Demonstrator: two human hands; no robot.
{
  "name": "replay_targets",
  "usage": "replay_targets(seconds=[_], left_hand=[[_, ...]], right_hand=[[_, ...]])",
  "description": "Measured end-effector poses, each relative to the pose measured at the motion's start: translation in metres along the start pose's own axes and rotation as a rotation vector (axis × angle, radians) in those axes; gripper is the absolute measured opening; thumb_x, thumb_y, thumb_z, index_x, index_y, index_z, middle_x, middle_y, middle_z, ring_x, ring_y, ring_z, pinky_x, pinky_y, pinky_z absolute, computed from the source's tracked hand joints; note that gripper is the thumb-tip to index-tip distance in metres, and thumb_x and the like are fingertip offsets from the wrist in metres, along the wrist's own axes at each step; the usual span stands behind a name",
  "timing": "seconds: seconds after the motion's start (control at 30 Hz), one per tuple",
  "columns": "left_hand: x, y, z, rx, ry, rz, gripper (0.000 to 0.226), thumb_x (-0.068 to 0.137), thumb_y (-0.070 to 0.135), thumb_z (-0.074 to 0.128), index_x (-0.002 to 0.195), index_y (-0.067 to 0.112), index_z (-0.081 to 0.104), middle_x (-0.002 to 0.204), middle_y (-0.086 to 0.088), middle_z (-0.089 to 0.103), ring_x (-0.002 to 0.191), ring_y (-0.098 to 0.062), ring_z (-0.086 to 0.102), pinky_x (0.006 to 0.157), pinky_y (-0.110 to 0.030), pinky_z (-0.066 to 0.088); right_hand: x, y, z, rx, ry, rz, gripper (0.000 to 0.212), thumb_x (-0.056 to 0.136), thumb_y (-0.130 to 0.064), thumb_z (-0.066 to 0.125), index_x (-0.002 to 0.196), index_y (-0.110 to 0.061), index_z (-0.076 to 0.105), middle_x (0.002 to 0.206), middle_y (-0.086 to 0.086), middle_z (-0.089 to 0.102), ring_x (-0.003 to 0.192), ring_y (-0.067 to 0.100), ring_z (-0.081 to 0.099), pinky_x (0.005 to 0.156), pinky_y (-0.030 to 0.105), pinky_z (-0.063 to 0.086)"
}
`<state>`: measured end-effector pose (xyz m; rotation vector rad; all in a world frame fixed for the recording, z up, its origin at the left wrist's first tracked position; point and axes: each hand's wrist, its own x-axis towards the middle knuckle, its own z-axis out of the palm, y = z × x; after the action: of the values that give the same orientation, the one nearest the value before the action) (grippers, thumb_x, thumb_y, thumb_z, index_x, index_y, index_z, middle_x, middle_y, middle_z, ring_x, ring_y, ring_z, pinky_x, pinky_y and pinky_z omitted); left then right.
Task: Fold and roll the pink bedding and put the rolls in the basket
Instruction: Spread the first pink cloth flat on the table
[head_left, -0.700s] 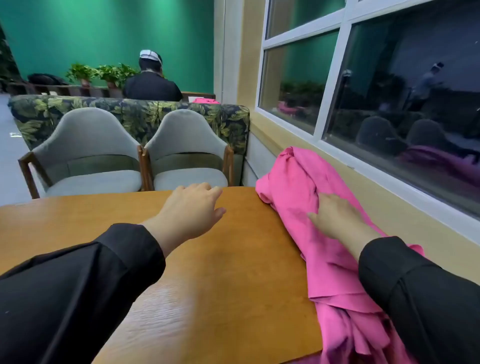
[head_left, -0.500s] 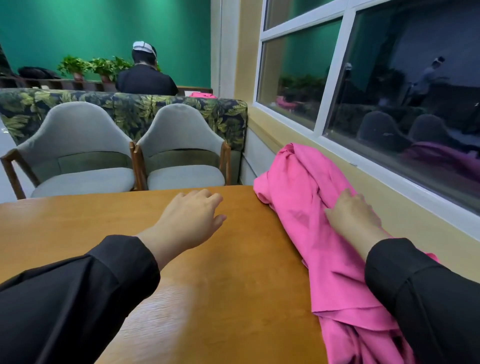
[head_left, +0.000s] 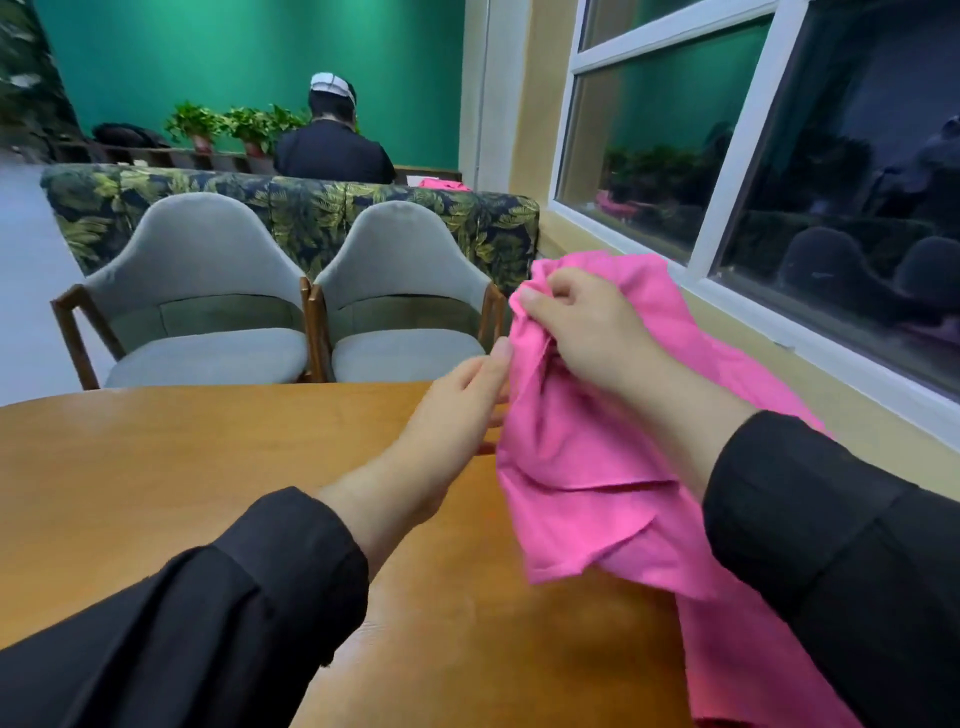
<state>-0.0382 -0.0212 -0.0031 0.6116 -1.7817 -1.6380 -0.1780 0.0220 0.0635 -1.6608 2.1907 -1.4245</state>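
Two grey chairs (head_left: 208, 312) are standing side by side at the upper left of the frame, backing onto a leaf-print sofa (head_left: 291, 208), behind which a person in dark clothes (head_left: 332, 150) is sitting with their back turned. Below them, a wooden table (head_left: 182, 467) is filling the lower left. At centre, the left hand (head_left: 457, 410) is reaching toward the cloth, fingers nearly straight and close together, their tips touching the left edge of the pink bedding (head_left: 587, 467). Right of centre, the right hand (head_left: 582, 327) is gripping a bunched fold of that bedding, fingers curled tight, lifting it off the table. Remaining fabric is trailing down to the lower right edge, beside the window (head_left: 727, 156).
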Motion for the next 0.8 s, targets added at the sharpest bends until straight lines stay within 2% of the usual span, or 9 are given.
replay_targets(seconds=[0.13, 0.23, 0.3, 0.37, 0.47, 0.6, 0.67, 0.73, 0.8], left_hand=[[-0.012, 0.004, -0.056, -0.263, -0.025, -0.010, 0.025, 0.102, 0.029, 0.055, 0.125, 0.025, 0.064, 0.118, 0.006, 0.073, 0.113, -0.011, 0.067, 0.095, -0.025, 0.053], [-0.023, -0.004, -0.120, -0.155, 0.375, -0.012, 0.024, 0.097, 0.009, 0.053, 0.100, 0.022, 0.073, 0.095, 0.002, 0.076, 0.089, -0.015, 0.070, 0.069, -0.025, 0.054], [-0.030, -0.009, -0.174, -0.174, 0.609, -0.050, 0.024, 0.097, 0.013, 0.052, 0.090, 0.022, 0.073, 0.086, 0.005, 0.075, 0.078, -0.010, 0.068, 0.059, -0.022, 0.051], [-0.037, -0.018, -0.229, -0.098, 0.709, -0.093, 0.020, 0.099, 0.021, 0.054, 0.091, 0.024, 0.072, 0.096, 0.005, 0.075, 0.085, -0.008, 0.068, 0.069, -0.022, 0.052], [-0.051, -0.043, -0.294, 0.440, 0.580, -0.307, 0.019, 0.091, 0.041, 0.067, 0.100, 0.025, 0.073, 0.094, 0.005, 0.074, 0.082, -0.014, 0.067, 0.070, -0.029, 0.054], [-0.060, -0.080, -0.317, 0.993, 0.478, -0.398, 0.062, 0.089, 0.036, 0.072, 0.143, 0.018, 0.050, 0.135, -0.012, 0.057, 0.124, -0.032, 0.055, 0.099, -0.041, 0.044], [-0.067, -0.093, -0.301, 1.238, 0.514, -0.214, 0.055, 0.089, 0.042, 0.067, 0.140, 0.027, 0.052, 0.134, -0.007, 0.055, 0.124, -0.031, 0.054, 0.096, -0.045, 0.044], [-0.073, -0.108, -0.276, 1.326, 0.348, -0.069, 0.046, 0.089, 0.048, 0.061, 0.131, 0.033, 0.056, 0.132, 0.002, 0.055, 0.123, -0.025, 0.054, 0.094, -0.045, 0.044], [-0.077, -0.127, -0.252, 1.352, 0.183, -0.138, 0.051, 0.089, 0.058, 0.055, 0.134, 0.035, 0.053, 0.141, 0.007, 0.049, 0.131, -0.020, 0.047, 0.099, -0.047, 0.041]], right_hand=[[0.015, -0.041, 0.073, 0.269, -0.151, -0.036, 0.039, 0.093, -0.029, 0.068, 0.086, 0.009, 0.067, 0.081, 0.014, 0.070, 0.078, 0.012, 0.059, 0.079, 0.040, 0.049], [0.017, -0.055, 0.111, 0.464, -0.335, 0.041, 0.026, 0.096, -0.025, 0.066, 0.100, 0.001, 0.071, 0.096, 0.013, 0.075, 0.086, 0.015, 0.067, 0.079, 0.034, 0.056], [0.016, -0.054, 0.127, 0.273, -0.378, -0.013, 0.023, 0.097, -0.027, 0.064, 0.112, -0.011, 0.071, 0.101, 0.003, 0.075, 0.091, 0.012, 0.069, 0.080, 0.025, 0.053], [0.014, -0.036, 0.141, -0.055, -0.388, -0.052, 0.032, 0.094, -0.034, 0.066, 0.122, -0.018, 0.067, 0.109, -0.003, 0.070, 0.097, 0.012, 0.065, 0.088, 0.030, 0.052], [-0.005, 0.001, 0.162, -0.374, -0.631, 0.022, 0.058, 0.090, -0.048, 0.068, 0.140, -0.025, 0.052, 0.133, 0.001, 0.062, 0.115, 0.019, 0.060, 0.100, 0.030, 0.045], [-0.048, 0.040, 0.188, -0.527, -0.822, 0.073, 0.083, 0.088, -0.060, 0.064, 0.156, -0.027, 0.030, 0.157, -0.001, 0.039, 0.142, 0.020, 0.038, 0.113, 0.028, 0.030], [-0.061, 0.054, 0.204, -0.611, -0.732, 0.066, 0.080, 0.086, -0.068, 0.058, 0.154, -0.034, 0.031, 0.153, -0.005, 0.039, 0.142, 0.023, 0.035, 0.114, 0.041, 0.034], [-0.066, 0.058, 0.215, -0.665, -0.623, 0.073, 0.065, 0.088, -0.068, 0.055, 0.145, -0.040, 0.041, 0.143, -0.007, 0.043, 0.135, 0.023, 0.039, 0.106, 0.045, 0.039], [-0.067, 0.059, 0.222, -0.660, -0.555, 0.046, 0.037, 0.093, -0.056, 0.054, 0.127, -0.040, 0.054, 0.127, -0.008, 0.050, 0.126, 0.022, 0.045, 0.096, 0.041, 0.041]])
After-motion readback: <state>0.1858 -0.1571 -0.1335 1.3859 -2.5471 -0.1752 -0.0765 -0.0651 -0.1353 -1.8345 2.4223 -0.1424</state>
